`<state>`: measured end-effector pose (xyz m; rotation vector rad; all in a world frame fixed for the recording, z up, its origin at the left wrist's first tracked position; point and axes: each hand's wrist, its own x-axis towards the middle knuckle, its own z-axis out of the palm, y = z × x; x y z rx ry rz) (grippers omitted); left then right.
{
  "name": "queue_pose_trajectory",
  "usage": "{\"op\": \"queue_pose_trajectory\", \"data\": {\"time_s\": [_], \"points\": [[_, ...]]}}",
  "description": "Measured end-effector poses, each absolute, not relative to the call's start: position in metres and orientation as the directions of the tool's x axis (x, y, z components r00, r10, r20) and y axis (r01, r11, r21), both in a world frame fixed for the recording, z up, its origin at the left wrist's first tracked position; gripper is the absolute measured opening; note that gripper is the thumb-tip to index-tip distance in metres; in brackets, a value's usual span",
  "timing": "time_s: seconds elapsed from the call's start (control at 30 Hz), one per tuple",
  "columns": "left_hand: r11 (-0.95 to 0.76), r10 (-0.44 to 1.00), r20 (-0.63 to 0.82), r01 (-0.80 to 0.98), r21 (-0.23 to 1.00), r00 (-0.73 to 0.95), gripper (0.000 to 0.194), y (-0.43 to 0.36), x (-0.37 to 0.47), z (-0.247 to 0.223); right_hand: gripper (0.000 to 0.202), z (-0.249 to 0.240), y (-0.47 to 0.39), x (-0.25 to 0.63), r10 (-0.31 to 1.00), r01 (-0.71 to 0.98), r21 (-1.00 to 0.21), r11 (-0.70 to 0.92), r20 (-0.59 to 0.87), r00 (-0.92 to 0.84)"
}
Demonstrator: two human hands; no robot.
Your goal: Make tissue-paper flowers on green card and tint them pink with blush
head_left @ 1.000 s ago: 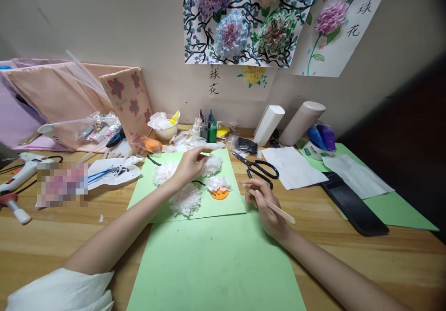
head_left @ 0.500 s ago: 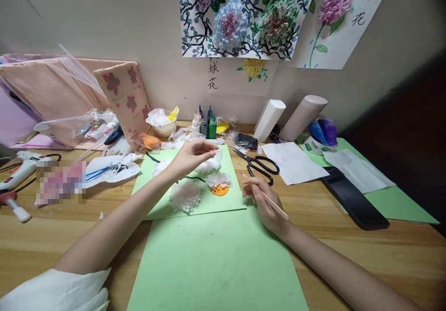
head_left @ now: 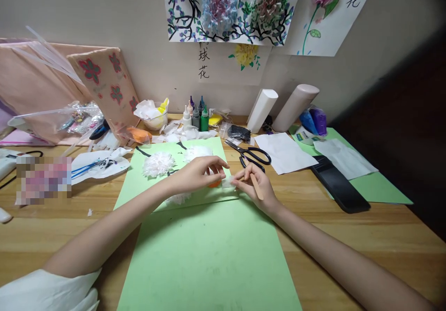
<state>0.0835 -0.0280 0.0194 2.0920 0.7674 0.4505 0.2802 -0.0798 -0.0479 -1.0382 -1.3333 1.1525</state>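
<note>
Over the upper part of the green sheet (head_left: 209, 236), my left hand (head_left: 200, 174) has curved fingers that reach toward a small white paper piece (head_left: 228, 182). My right hand (head_left: 256, 186) pinches that piece at its edge and also holds a thin wooden stick (head_left: 257, 188) against the palm. Whether the left fingertips touch anything is unclear. An orange round shape (head_left: 214, 184) is mostly hidden behind my left fingers. White fluffy paper flowers (head_left: 158, 164) lie on the green paper, one of them partly under my left hand. Short black strips (head_left: 142, 152) lie beside the flowers.
Black-handled scissors (head_left: 256, 155) lie right of the flowers, beside white paper (head_left: 284, 152) and a black phone (head_left: 339, 183). Paint bottles (head_left: 204, 118), a bowl of paper (head_left: 153, 116) and two upright cylinders (head_left: 263, 110) stand along the wall. Blue-handled tools (head_left: 87, 169) lie at left.
The view has shifted slightly. My left hand has come down and right, over the orange shape. My right hand has moved in toward it, and a small white piece now shows at its fingertips.
</note>
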Motion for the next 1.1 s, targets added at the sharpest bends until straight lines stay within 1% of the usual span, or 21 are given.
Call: {"op": "queue_pose_trajectory", "data": {"time_s": [0.1,0.2,0.3,0.4,0.47,0.6,0.7,0.8,0.9,0.93,1.03,1.1], "points": [[-0.436,0.679,-0.049,0.456,0.776,0.732,0.037,-0.032,0.086,0.021,0.038,-0.049,-0.081,0.28,0.984,-0.004,-0.986,0.169,0.169,-0.056],[-0.481,0.676,-0.063,0.505,0.716,0.734,0.028,-0.036,0.087,0.024,0.037,-0.05,-0.083,0.28,0.982,0.004,-0.984,0.179,0.178,-0.056],[-0.479,0.691,-0.075,0.534,0.696,0.719,0.02,-0.036,0.088,0.024,0.036,-0.05,-0.084,0.279,0.976,0.031,-0.979,0.202,0.199,-0.087],[-0.446,0.683,-0.146,0.567,0.693,0.716,0.018,-0.036,0.086,0.021,0.035,-0.049,-0.085,0.278,0.968,0.077,-0.971,0.226,0.214,-0.131],[-0.442,0.684,-0.18,0.597,0.669,0.707,0.018,-0.036,0.085,0.019,0.032,-0.048,-0.087,0.278,0.965,0.091,-0.97,0.227,0.211,-0.155],[-0.455,0.737,-0.192,0.686,0.567,0.648,0.021,-0.036,0.084,0.015,0.025,-0.046,-0.088,0.278,0.974,0.135,-0.969,0.207,0.191,-0.126],[-0.473,0.759,-0.192,0.729,0.495,0.623,0.022,-0.039,0.085,0.016,0.027,-0.045,-0.088,0.278,0.972,0.18,-0.958,0.223,0.205,-0.118],[-0.55,0.701,-0.18,0.685,0.477,0.69,0.022,-0.044,0.087,0.017,0.029,-0.044,-0.089,0.278,0.964,0.207,-0.947,0.246,0.218,-0.151],[-0.683,0.605,-0.123,0.592,0.428,0.787,0.029,-0.051,0.092,0.013,0.026,-0.042,-0.09,0.279,0.963,0.242,-0.933,0.266,0.244,-0.116],[-0.721,0.578,-0.102,0.565,0.401,0.81,0.027,-0.054,0.094,0.01,0.025,-0.042,-0.09,0.279,0.964,0.243,-0.933,0.266,0.249,-0.098],[-0.778,0.537,-0.055,0.519,0.354,0.842,0.01,-0.06,0.1,-0.001,0.024,-0.041,-0.09,0.278,0.967,0.227,-0.94,0.255,0.245,-0.07],[-0.774,0.54,-0.042,0.515,0.368,0.841,0.01,-0.062,0.102,-0.004,0.023,-0.041,-0.09,0.278,0.968,0.226,-0.941,0.253,0.244,-0.066]]}}
